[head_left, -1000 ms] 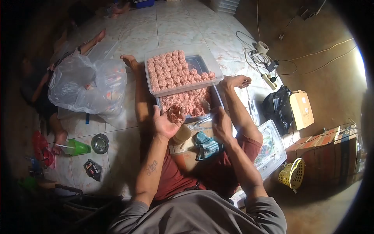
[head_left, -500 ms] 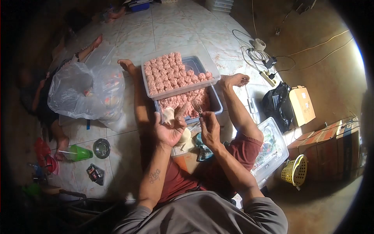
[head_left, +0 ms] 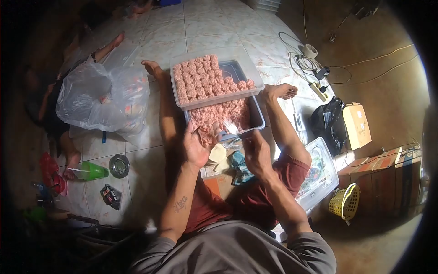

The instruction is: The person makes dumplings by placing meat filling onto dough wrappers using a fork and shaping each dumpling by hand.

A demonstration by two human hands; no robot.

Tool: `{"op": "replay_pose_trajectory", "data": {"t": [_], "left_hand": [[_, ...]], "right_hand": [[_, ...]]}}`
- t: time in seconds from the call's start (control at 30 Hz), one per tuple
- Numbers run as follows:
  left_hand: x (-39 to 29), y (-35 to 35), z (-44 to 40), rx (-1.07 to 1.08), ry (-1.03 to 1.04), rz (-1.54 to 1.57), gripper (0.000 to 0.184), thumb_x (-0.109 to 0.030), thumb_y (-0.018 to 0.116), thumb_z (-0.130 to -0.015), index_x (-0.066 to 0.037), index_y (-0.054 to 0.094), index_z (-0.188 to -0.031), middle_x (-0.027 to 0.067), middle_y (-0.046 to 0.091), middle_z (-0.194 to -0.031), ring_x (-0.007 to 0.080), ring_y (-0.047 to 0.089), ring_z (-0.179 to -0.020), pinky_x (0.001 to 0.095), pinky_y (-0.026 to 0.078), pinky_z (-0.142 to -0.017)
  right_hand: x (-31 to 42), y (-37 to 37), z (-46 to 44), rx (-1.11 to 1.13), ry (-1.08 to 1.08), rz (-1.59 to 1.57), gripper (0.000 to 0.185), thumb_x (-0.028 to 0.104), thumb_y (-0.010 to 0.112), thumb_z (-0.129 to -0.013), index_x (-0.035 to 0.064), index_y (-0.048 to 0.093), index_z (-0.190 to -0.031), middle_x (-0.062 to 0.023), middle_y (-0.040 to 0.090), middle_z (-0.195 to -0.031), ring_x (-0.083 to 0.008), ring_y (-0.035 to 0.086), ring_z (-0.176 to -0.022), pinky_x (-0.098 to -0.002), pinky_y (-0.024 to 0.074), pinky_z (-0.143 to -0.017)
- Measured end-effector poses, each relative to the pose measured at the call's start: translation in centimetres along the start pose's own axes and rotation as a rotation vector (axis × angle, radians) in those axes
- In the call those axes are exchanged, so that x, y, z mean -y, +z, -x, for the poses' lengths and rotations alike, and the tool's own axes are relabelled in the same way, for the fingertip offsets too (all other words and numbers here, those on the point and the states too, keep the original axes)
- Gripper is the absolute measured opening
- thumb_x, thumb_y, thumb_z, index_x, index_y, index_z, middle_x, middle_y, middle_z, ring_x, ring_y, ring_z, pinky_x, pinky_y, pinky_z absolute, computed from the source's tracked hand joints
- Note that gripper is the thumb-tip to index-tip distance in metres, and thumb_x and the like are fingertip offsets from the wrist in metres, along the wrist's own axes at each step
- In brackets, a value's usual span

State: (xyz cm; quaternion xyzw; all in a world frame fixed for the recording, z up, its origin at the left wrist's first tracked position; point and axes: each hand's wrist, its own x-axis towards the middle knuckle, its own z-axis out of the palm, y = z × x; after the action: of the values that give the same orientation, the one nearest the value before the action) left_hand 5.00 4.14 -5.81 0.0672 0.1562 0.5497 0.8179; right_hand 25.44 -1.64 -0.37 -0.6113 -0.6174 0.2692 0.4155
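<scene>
My left hand (head_left: 196, 148) is palm up with curled fingers, cradling a lump of pink meat mixture (head_left: 208, 133); any wrapper under it is hard to make out. A shiny fork (head_left: 231, 127) is in my right hand (head_left: 258, 153), its head over the lower tub (head_left: 262, 119) of loose pink mixture (head_left: 232, 112). On top and farther back, a clear tray (head_left: 253, 75) bears rows of pink meat balls (head_left: 196, 80). Pale round wrappers (head_left: 219, 156) and a teal cloth (head_left: 242, 168) lie below my hands.
A large plastic bag (head_left: 86, 102) stands left, with another person's leg (head_left: 70, 153) beside it. Nearer are a green cup (head_left: 96, 170) and glass ashtray (head_left: 119, 165). Rightward are a clear box (head_left: 319, 173), black bag (head_left: 327, 125), yellow basket (head_left: 344, 203) and cables.
The pale wrapper seen in my left hand half a second ago now has pink mixture over it. My right hand has moved right and slightly down, and the fork is now over the lower tub.
</scene>
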Motion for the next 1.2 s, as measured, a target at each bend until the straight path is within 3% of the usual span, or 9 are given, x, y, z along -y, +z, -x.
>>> {"op": "replay_pose_trajectory", "data": {"t": [0.07,0.2,0.33,0.57,0.7,0.8,0.9,1.1,1.2], "left_hand": [[0.7,-0.1,-0.2,0.079,-0.055,0.053,0.070,-0.061,0.050,-0.100,0.003,0.060,-0.126,0.0236,0.067,-0.124,0.0330,0.066,-0.110,0.0480,0.052,-0.103],[0.3,-2.1,0.0,0.092,-0.197,0.160,0.077,-0.066,0.048,-0.098,0.005,0.061,-0.125,0.0269,0.065,-0.127,0.0374,0.064,-0.116,0.0507,0.050,-0.105],[-0.6,1.0,1.8,-0.028,-0.343,0.009,0.077,-0.068,0.040,-0.100,0.003,0.061,-0.123,0.0248,0.069,-0.118,0.0361,0.069,-0.108,0.0513,0.054,-0.101],[0.8,-1.3,3.5,0.013,-0.461,-0.112,0.086,-0.075,0.040,-0.097,-0.001,0.058,-0.137,0.0204,0.069,-0.125,0.0343,0.068,-0.111,0.0503,0.053,-0.103],[0.4,-3.3,5.6,-0.239,-0.336,-0.274,0.080,-0.075,0.041,-0.097,-0.004,0.063,-0.126,0.0206,0.072,-0.115,0.0319,0.072,-0.097,0.0458,0.057,-0.090],[1.2,-7.0,6.2,-0.145,-0.339,-0.158,0.078,-0.074,0.041,-0.098,-0.004,0.061,-0.125,0.0231,0.072,-0.110,0.0322,0.072,-0.092,0.0441,0.058,-0.084],[2.0,-7.6,6.8,-0.217,-0.294,-0.108,0.075,-0.069,0.046,-0.099,0.002,0.060,-0.121,0.0240,0.072,-0.107,0.0328,0.072,-0.093,0.0406,0.059,-0.084],[1.8,-8.3,6.8,-0.236,-0.283,-0.146,0.071,-0.065,0.051,-0.099,0.003,0.065,-0.116,0.0207,0.073,-0.108,0.0311,0.072,-0.098,0.0398,0.059,-0.088],[1.8,-8.0,6.7,-0.232,-0.282,-0.161,0.067,-0.062,0.053,-0.099,0.002,0.066,-0.115,0.0194,0.073,-0.109,0.0288,0.072,-0.099,0.0395,0.059,-0.087]], "right_hand": [[-1.9,1.9,0.5,-0.065,-0.346,0.165,0.014,-0.002,0.058,-0.093,0.0026,0.063,-0.105,-0.0224,0.064,-0.095,-0.0425,0.064,-0.084,-0.0448,0.0514,-0.070],[3.8,-2.1,-0.2,0.263,-0.175,0.350,0.021,-0.001,0.060,-0.091,0.0024,0.066,-0.110,-0.0220,0.062,-0.098,-0.0437,0.062,-0.091,-0.0492,0.0516,-0.076],[0.5,-2.5,-1.9,0.455,-0.493,0.374,0.028,0.001,0.059,-0.090,0.0057,0.068,-0.116,-0.0181,0.063,-0.095,-0.0384,0.063,-0.094,-0.0464,0.0525,-0.079],[-2.0,-2.4,-2.0,0.565,-0.591,0.411,0.032,0.011,0.057,-0.090,0.0076,0.070,-0.119,-0.0153,0.066,-0.105,-0.0347,0.064,-0.098,-0.0448,0.0514,-0.086],[0.8,-1.6,-3.3,0.480,-0.548,0.378,0.023,0.010,0.060,-0.092,0.0039,0.070,-0.113,-0.0167,0.066,-0.101,-0.0372,0.064,-0.096,-0.0461,0.0527,-0.082],[0.7,1.1,-6.6,0.387,-0.433,0.313,0.011,0.010,0.062,-0.093,0.0023,0.066,-0.101,-0.0188,0.065,-0.094,-0.0412,0.065,-0.089,-0.0471,0.0535,-0.076],[-2.3,5.5,-9.9,0.467,-0.344,0.568,0.019,0.017,0.049,-0.099,0.0021,0.060,-0.095,-0.0205,0.063,-0.092,-0.0381,0.067,-0.084,-0.0486,0.0562,-0.074],[-6.1,14.4,-14.0,0.624,-0.443,0.697,0.020,0.015,0.046,-0.098,0.0021,0.060,-0.091,-0.0223,0.066,-0.090,-0.0391,0.068,-0.080,-0.0497,0.0551,-0.067],[-8.8,16.7,-14.0,0.528,-0.737,0.783,0.020,0.016,0.047,-0.098,0.0022,0.060,-0.092,-0.0201,0.065,-0.086,-0.0364,0.068,-0.075,-0.0477,0.0547,-0.065]]}}
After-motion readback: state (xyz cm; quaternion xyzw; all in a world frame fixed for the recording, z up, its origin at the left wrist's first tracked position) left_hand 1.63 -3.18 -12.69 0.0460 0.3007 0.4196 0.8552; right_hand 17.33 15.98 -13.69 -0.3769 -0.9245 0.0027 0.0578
